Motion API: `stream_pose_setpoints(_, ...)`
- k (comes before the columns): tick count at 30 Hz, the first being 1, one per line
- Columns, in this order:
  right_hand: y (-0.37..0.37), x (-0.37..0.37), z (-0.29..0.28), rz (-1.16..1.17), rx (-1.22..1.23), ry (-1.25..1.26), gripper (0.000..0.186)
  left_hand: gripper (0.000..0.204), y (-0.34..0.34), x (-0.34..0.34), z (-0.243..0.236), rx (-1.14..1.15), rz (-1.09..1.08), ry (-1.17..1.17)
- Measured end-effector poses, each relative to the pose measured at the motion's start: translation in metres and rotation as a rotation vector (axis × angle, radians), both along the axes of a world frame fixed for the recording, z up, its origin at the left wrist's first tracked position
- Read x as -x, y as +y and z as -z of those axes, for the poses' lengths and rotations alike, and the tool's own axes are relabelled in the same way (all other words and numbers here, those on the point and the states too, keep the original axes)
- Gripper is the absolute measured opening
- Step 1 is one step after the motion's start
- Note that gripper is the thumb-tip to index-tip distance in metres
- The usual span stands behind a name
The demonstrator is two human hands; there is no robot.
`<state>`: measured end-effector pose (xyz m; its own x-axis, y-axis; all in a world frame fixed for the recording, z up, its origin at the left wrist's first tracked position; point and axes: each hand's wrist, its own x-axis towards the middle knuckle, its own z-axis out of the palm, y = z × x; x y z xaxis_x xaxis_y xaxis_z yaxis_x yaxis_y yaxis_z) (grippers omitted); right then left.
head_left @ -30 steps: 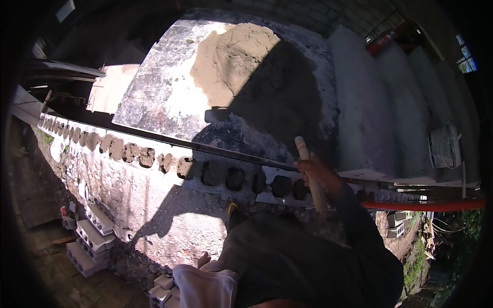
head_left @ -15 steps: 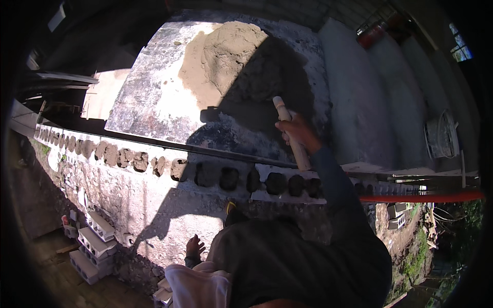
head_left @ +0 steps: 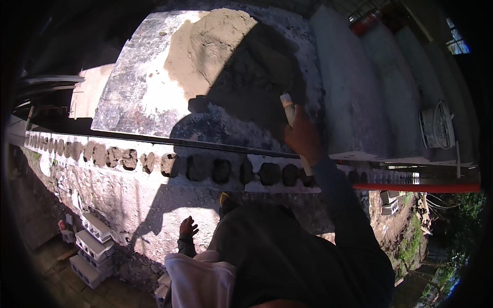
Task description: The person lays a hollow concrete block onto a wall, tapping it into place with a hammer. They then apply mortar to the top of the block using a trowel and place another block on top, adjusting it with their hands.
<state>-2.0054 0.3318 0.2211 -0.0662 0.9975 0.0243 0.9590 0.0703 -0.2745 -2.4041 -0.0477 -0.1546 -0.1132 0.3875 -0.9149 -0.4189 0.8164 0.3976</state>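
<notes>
My right hand [head_left: 303, 134] is closed round a pale wooden stick-like tool [head_left: 287, 107], held over the near right part of a large board. One end points away from me toward a heap of wet grey mortar [head_left: 221, 38]; the other runs back beneath my wrist, over a row of hollow concrete blocks [head_left: 205, 174]. The tool's full shape is partly hidden by my hand and forearm. My left hand [head_left: 188, 227] hangs low at my left side, holding nothing, its fingers slightly apart above the rough ground.
The stained board [head_left: 128, 110] carries the mortar, half sunlit and half shaded. Grey concrete steps [head_left: 349, 92] rise at the right, with a white bucket [head_left: 436, 126] on them. A red bar [head_left: 421, 188] runs along the right. Loose concrete blocks [head_left: 95, 244] are stacked at lower left.
The view has shifted, so the board and block row appear slightly higher and more to the left. My right hand has turned and covers more of the tool. My left hand has risen a little.
</notes>
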Motion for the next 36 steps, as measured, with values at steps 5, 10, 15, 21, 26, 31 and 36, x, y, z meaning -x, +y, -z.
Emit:
stream_pose_setpoints(5, -0.051, -0.031, -0.042, 0.373, 0.536, 0.667, 0.054, 0.070, -0.028, 0.014, -0.004, 0.104, -0.007, -0.026)
stream_pose_setpoints(10, -0.020, -0.006, -0.030, 0.310, 0.793, 1.012, 0.039, 0.074, -0.056, 0.006, 0.000, 0.181, -0.004, -0.056)
stream_pose_setpoints(15, 0.093, 0.039, 0.020, 0.139, 0.806, 1.290, 0.020, 0.072, -0.057, 0.006, 0.008, 0.152, -0.018, -0.057)
stream_pose_setpoints(21, 0.051, 0.052, 0.025, 0.053, 0.784, 1.452, 0.035, 0.072, -0.053, 0.040, -0.011, 0.156, -0.005, 0.017)
stream_pose_setpoints(26, -0.006, 0.026, -0.004, 0.062, 0.675, 1.499, 0.047, 0.071, -0.013, 0.040, -0.029, 0.050, 0.091, 0.064)
stream_pose_setpoints(31, -0.074, -0.028, -0.048, 0.046, 0.601, 1.557, 0.063, 0.069, 0.005, 0.026, -0.019, 0.037, 0.221, 0.079)
stream_pose_setpoints(36, -0.185, -0.107, -0.063, 0.017, 0.575, 1.590, 0.060, 0.069, -0.003, -0.019, -0.024, 0.082, 0.454, 0.118)
